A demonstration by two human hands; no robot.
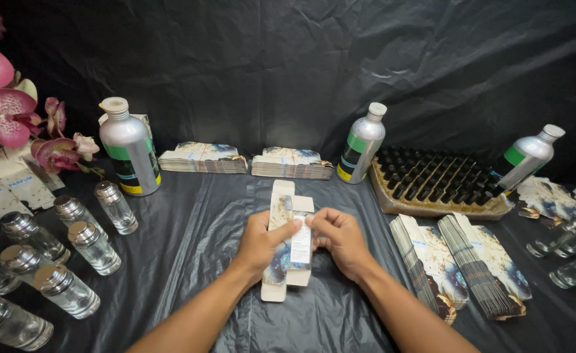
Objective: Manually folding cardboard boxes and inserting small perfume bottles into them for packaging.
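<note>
My left hand (262,245) and my right hand (341,240) both grip a flat, unfolded printed carton (288,243) over the middle of the black-covered table (196,229). The carton lies lengthwise away from me, its plain cardboard flaps sticking out at the far and near ends. My left thumb presses across its printed side. My right fingers pinch its right edge beside a white label panel. The part of the carton under my palms is hidden.
Several clear glass bottles (85,245) with silver caps stand at the left. Three metal canisters (128,147) (361,142) (526,157) stand at the back. Stacks of flat cartons (203,158) (292,163) (458,265), a tray of dark vials (432,180), pink flowers (13,111).
</note>
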